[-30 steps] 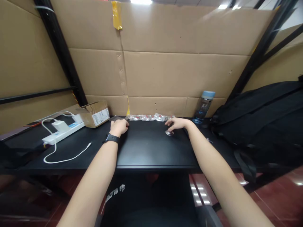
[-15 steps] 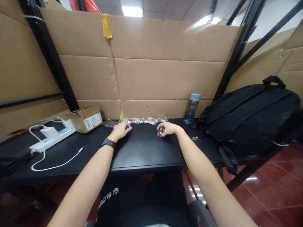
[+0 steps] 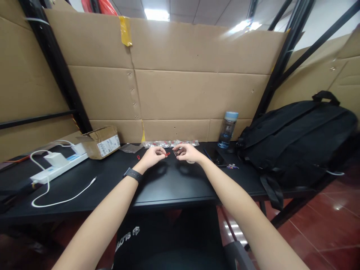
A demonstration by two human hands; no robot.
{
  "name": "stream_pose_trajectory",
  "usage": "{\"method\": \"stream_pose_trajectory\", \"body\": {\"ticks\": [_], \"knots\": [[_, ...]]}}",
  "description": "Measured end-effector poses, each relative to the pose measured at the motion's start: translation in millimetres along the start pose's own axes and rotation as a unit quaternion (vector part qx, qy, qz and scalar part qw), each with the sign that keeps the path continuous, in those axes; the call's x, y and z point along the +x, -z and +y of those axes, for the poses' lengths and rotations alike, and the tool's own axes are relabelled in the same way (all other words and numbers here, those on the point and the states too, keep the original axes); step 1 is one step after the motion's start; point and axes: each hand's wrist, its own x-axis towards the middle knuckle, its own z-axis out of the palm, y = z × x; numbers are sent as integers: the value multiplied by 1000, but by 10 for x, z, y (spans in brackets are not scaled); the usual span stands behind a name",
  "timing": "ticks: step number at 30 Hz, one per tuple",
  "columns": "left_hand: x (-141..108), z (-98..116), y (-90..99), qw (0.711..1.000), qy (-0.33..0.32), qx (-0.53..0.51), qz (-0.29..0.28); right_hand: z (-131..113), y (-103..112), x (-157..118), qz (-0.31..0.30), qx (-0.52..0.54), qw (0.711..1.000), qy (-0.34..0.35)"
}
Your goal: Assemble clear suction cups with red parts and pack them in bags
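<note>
My left hand [image 3: 153,156] is closed, pinching a small red cord loop [image 3: 168,154] between thumb and fingertips. Facing it across a narrow gap, my right hand [image 3: 188,153] has its fingers curled around a small round shiny disc [image 3: 176,153], mostly hidden by the fingers. Both hands are raised just over the black table [image 3: 168,183]. Another small red piece [image 3: 138,157] lies left of my left hand. Behind the hands is a row of clear plastic packets [image 3: 165,144] with red bits inside. A flat clear bag [image 3: 131,148] rests to their left.
On the left are an opened cardboard box [image 3: 102,142], a white power strip [image 3: 60,168] and a white cable [image 3: 67,201]. To the right stand a water bottle [image 3: 227,130] and a black backpack [image 3: 298,138]. A dark phone-like slab [image 3: 216,156] and a small purple trinket [image 3: 232,166] lie nearby.
Both hands have come closer together over the table. The red cord loop now shows in my left hand. My right hand has lifted the round disc and carried it leftward.
</note>
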Motion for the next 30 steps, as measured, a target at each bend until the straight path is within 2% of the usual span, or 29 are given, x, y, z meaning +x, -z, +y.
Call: {"method": "stream_pose_trajectory", "body": {"ticks": [5,11,14,19,24,30], "knots": [[8,19,-25,999,-25,-22,23,4,-244,37,18,85,996,1],[-7,54,-54,1000,-21,-7,19,-24,-301,20,9,117,993,-6],[0,38,-63,999,-31,0,36,-48,-315,16,17,126,992,1],[10,27,-43,997,-32,21,62,-42,-351,36,43,101,994,14],[-15,101,-44,994,-39,83,59,-10,-408,61,67,69,995,30],[-21,131,-85,993,-60,87,54,-8,-434,61,76,75,993,47]]}}
